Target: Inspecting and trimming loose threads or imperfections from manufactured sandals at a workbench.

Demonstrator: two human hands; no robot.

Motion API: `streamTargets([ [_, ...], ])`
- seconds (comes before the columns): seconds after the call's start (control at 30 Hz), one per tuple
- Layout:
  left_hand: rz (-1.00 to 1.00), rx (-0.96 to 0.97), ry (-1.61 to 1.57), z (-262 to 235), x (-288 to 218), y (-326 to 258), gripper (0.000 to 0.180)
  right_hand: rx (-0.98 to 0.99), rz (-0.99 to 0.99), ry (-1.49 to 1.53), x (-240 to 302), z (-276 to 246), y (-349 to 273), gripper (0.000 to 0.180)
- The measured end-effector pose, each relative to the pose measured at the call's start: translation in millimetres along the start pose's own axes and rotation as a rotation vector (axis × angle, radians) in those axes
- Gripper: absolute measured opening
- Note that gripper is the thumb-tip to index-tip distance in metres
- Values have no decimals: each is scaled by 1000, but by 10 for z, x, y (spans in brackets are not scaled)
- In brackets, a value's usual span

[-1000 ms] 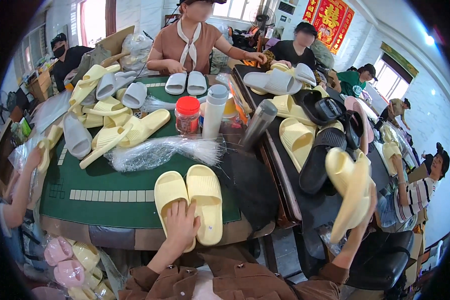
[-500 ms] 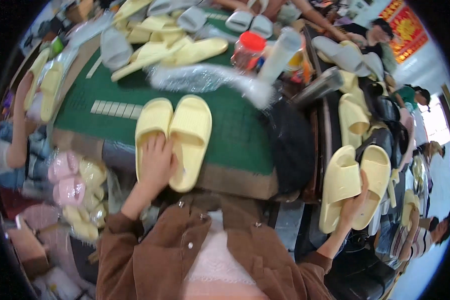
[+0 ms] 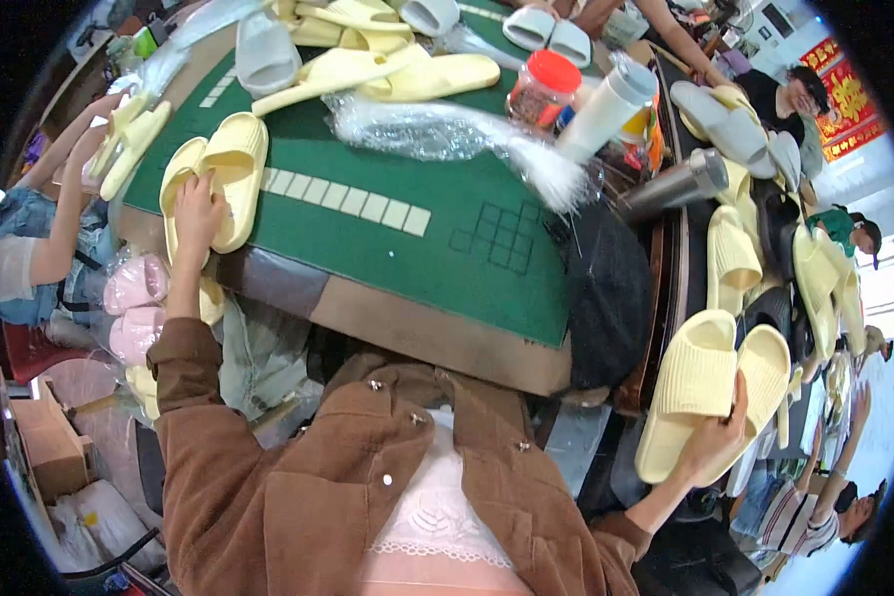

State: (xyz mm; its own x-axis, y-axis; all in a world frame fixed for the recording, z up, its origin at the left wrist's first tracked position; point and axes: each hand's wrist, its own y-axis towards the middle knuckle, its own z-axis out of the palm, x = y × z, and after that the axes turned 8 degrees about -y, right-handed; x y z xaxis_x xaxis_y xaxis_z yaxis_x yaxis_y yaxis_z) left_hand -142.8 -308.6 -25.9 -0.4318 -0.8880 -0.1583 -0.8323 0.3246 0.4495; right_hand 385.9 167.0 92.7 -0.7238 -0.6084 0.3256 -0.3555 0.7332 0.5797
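At the left edge of the green tabletop, my left hand [image 3: 199, 217] grips a pair of pale yellow slide slippers [image 3: 238, 171], fingers tucked into the foot openings under the straps. Off the table's right side, my right hand [image 3: 713, 439] holds another pale yellow pair [image 3: 698, 366], toes pointing away from me. Its thumb side shows at the inner edge of the right slipper; the other fingers are partly hidden between the shoes. A row of pale rectangular stickers [image 3: 353, 199] lies on the table between my hands.
Yellow slippers [image 3: 427, 74], a grey slipper [image 3: 265, 60] and clear plastic bags [image 3: 417, 129] cover the far table. A red-lidded jar [image 3: 544, 91], a white bottle [image 3: 616, 99] and a steel tumbler [image 3: 677, 184] stand right. A co-worker's arm [image 3: 58, 214] is at left; more slippers [image 3: 733, 260] line the right.
My left hand has carried its yellow pair from the table's middle to the left edge, uncovering more of the sticker row. The right hand still holds its pair. The view has shifted somewhat.
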Motion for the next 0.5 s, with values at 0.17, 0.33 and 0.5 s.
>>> streamTargets([
  [0.17,-96,2,-42,268,673,524,47,41,52,265,308,-46,-27,38],
  [0.33,-111,-46,-66,391,1087,794,43,118,-98,442,714,114,-27,34],
  [0.5,-87,-144,134,391,795,678,46,430,-145,689,1257,394,-10,39],
])
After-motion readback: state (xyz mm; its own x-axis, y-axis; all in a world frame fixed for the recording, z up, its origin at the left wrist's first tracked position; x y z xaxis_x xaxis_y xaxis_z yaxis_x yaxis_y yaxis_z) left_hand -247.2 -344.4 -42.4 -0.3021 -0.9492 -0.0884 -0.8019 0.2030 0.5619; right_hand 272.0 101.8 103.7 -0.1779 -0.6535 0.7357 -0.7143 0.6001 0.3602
